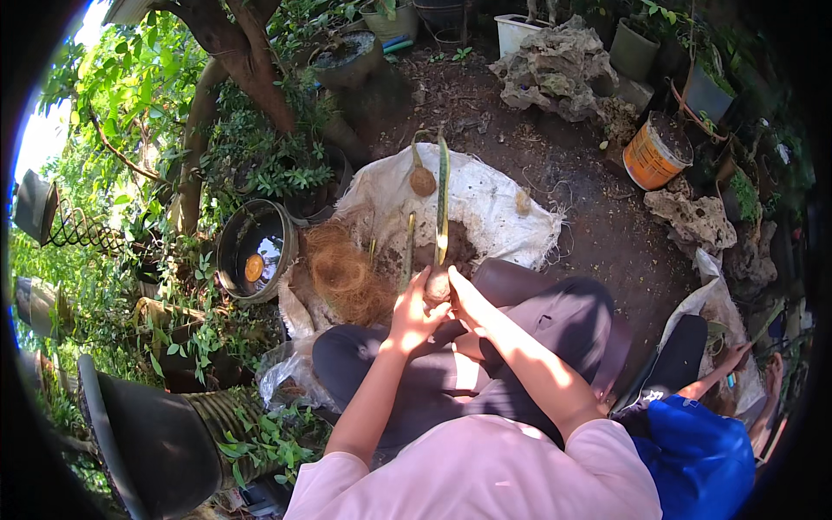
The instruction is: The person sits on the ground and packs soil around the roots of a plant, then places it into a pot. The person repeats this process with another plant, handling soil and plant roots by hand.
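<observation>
Between my two hands sits a round ball of soil [438, 285], cupped from both sides above my crossed legs. A tall snake plant leaf [443, 188] with pale edges stands up out of its top. My left hand [413, 316] wraps the left side, thumb toward the front. Along the right side lies my right hand [469, 300], its lower fingers partly hidden. Just beyond them is a white woven sack [494, 188] with dark loose soil [463, 244] on it. A brown fibre-wrapped ball [422, 182] with a leaf rests farther back on the sack.
Loose coconut fibre [338, 266] lies left on the sack, beside a black basin [290, 227] holding water and an orange-brown round object [254, 267]. An orange bucket [656, 153] and rough rocks [556, 68] stand at right. A co-worker in a blue shirt [695, 448] sits close at my right.
</observation>
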`<state>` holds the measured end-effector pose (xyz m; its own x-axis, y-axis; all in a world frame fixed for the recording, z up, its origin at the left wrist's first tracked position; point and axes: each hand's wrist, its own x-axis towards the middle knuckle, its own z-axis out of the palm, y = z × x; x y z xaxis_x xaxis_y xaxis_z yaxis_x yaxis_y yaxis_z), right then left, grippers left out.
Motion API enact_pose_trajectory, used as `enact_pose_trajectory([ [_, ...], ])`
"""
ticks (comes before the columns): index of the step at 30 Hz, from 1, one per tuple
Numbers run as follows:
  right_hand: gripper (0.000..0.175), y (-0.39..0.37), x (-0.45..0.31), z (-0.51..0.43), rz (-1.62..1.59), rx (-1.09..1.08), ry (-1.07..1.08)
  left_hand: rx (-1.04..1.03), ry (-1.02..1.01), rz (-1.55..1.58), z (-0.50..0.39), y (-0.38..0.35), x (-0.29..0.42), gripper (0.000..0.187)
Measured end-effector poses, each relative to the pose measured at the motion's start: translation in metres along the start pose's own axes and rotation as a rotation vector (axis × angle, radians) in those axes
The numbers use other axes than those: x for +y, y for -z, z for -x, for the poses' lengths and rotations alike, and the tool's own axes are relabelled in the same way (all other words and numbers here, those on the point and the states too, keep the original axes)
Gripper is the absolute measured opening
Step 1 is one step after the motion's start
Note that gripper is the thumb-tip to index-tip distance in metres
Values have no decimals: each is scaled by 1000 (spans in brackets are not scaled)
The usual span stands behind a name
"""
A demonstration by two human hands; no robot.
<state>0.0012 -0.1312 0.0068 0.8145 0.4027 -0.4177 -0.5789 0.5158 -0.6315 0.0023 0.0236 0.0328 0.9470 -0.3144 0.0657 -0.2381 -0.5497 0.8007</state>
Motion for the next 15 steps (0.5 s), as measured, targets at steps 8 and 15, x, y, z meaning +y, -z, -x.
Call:
enact_pose_trajectory([
  [8,51,9,8,-6,218,-61,154,135,-120,-148,1,-12,-25,80],
  [15,58,18,11,-15,659,99,183,126,-98,-234,9,-16,-37,73],
])
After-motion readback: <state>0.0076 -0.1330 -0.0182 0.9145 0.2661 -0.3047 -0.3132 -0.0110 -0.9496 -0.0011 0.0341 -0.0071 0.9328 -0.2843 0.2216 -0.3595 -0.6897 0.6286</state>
